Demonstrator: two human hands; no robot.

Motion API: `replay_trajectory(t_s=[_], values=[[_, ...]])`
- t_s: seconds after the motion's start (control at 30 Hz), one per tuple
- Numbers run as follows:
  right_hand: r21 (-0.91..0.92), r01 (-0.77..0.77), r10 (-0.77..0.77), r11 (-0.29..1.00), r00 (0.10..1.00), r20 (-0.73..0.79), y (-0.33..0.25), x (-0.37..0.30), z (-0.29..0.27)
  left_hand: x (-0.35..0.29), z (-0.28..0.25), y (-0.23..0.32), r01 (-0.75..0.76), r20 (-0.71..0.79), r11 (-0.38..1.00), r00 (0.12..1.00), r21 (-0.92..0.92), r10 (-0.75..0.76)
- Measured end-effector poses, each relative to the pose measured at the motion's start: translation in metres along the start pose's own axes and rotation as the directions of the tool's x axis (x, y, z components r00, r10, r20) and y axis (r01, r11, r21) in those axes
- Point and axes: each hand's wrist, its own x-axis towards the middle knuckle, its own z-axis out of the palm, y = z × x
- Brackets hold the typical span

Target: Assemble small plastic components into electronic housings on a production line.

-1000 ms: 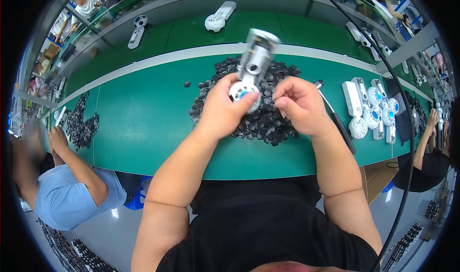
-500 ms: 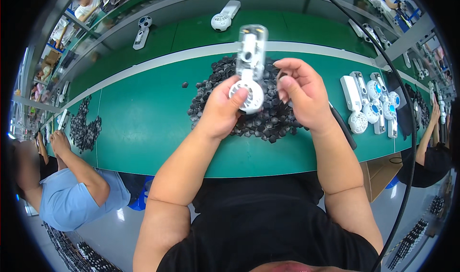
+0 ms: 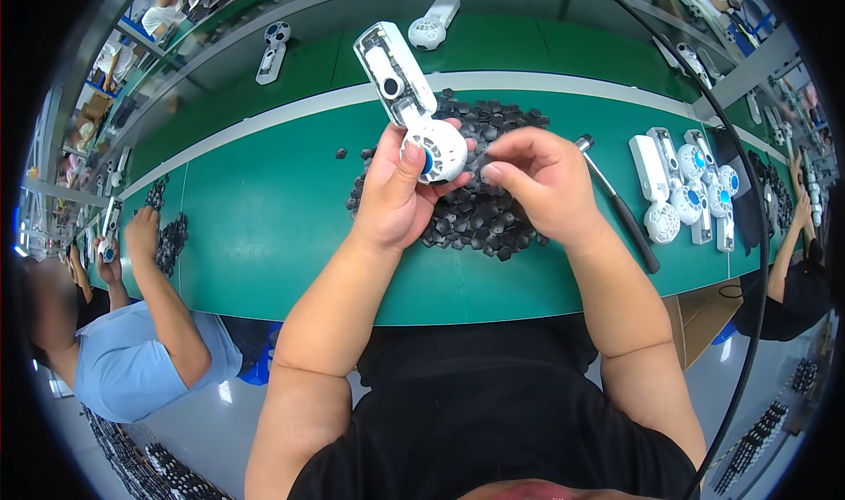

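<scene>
My left hand [image 3: 393, 187] is closed around a white device [image 3: 437, 150] with a round, slotted ball end and a long, flat body. The device tilts up to the left, and a bit of blue shows on the ball beside my thumb. My right hand [image 3: 547, 183] is just right of the ball end, its thumb and forefinger curled toward each other in a pinch. Whatever sits between those fingertips is too small to make out. Beneath both hands spreads a pile of small black five-sided pieces [image 3: 480, 227] on the green table [image 3: 264, 236].
A hammer [image 3: 629, 218] with a black handle lies right of the pile. Several white ball-ended devices [image 3: 660, 223] stand grouped farther right. Another device [image 3: 429, 32] rests on the far ledge. A black cable [image 3: 748, 341] hangs at right. A person in blue [image 3: 132, 359] works at left.
The device in my left hand has swung from upright to a leftward tilt, its ball turned so blue shows. My right hand has moved left toward the ball, and the hammer is more exposed.
</scene>
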Motion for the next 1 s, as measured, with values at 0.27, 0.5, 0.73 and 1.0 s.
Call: replay_trajectory(t_s=[0.27,0.5,0.73,1.0], values=[[-0.628,0.747,-0.864,0.219,0.447,0.231,-0.001,0.007,-0.003,-0.002,0.006,-0.001,-0.012,0.004,0.999,1.000,0.032,0.012],[-0.606,0.725,-0.792,0.329,0.561,0.242,0.007,0.006,-0.001,0.000,0.005,-0.004,-0.061,0.036,0.995,0.998,0.081,0.058],[0.170,0.052,-0.067,0.984,0.994,0.086,0.021,0.003,0.012,-0.001,0.007,-0.013,-0.178,0.062,0.971,0.983,0.161,0.170],[0.206,0.137,-0.160,0.969,0.982,0.098,0.017,0.005,0.018,-0.002,0.008,-0.016,-0.214,0.080,0.949,0.976,0.233,0.201]])
